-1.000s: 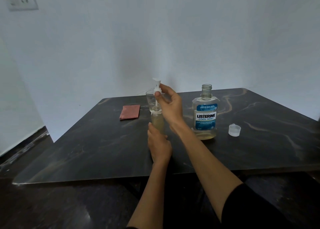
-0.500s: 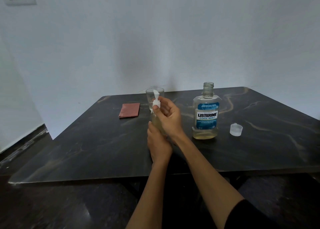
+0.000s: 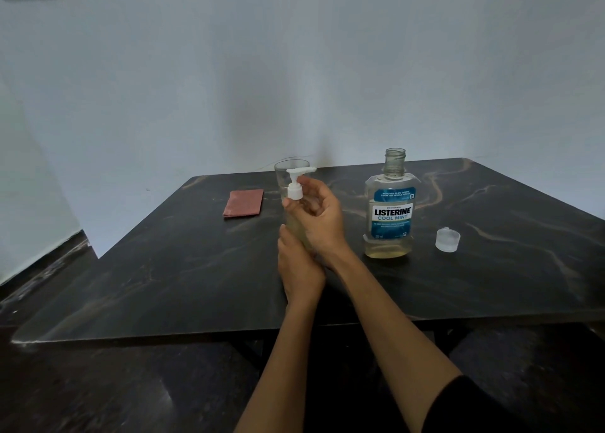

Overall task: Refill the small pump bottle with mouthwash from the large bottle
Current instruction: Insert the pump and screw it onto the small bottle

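I've got both hands on the small pump bottle (image 3: 296, 226), standing mid tabletop (image 3: 163, 269), just left of the big mouthwash bottle (image 3: 389, 210). My left hand (image 3: 299, 265) wraps its lower body from the near side; my right hand (image 3: 319, 218) curls round the neck, fingertips at the white pump head (image 3: 295, 185), which sits on the bottle mouth. Can't tell if it's screwed tight. Small bottle shows pale yellow liquid, so pouring looks done imo. Big bottle stands open, only a little liquid at its base; its clear cap (image 3: 447, 239) lies to the right, apart. Left to do, I reckon: tighten the pump, recap the big bottle. A glass (image 3: 288, 177) stands just behind the pump, a folded red cloth (image 3: 244, 202) far left.
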